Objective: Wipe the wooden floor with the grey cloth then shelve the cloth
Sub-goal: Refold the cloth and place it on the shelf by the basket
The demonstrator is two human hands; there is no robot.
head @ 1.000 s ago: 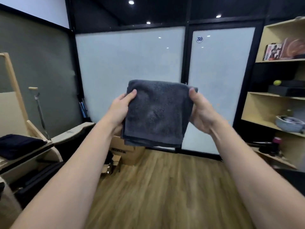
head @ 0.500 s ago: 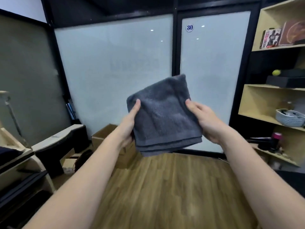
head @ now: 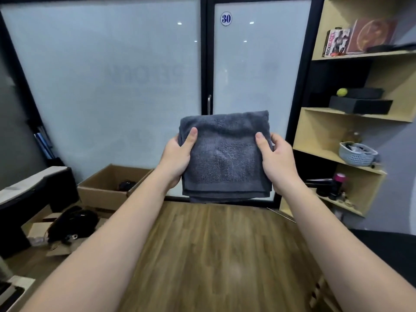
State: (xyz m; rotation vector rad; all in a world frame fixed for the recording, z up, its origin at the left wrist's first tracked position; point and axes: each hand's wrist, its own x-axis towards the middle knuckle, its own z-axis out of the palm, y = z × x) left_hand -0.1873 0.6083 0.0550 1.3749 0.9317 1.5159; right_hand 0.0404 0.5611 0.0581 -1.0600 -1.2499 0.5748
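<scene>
A folded grey cloth (head: 225, 154) hangs in the air in front of me, held flat and upright at chest height. My left hand (head: 177, 156) grips its left edge with the thumb on the front. My right hand (head: 275, 161) grips its right edge the same way. The wooden floor (head: 213, 255) stretches below, between my forearms. A wooden shelf unit (head: 324, 131) stands at the right, just beyond my right hand.
The shelves hold books (head: 337, 42), a black box (head: 360, 104) with a yellow-green ball (head: 342, 92), a grey basket (head: 358, 154) and small items lower down. An open cardboard box (head: 112, 185) and a black bag (head: 72, 224) lie at the left. Frosted glass doors (head: 254, 75) face me.
The view has turned right and dipped, bringing the shelf unit closer. The cloth has levelled from a tilt and sits lower, with both hands still on its edges.
</scene>
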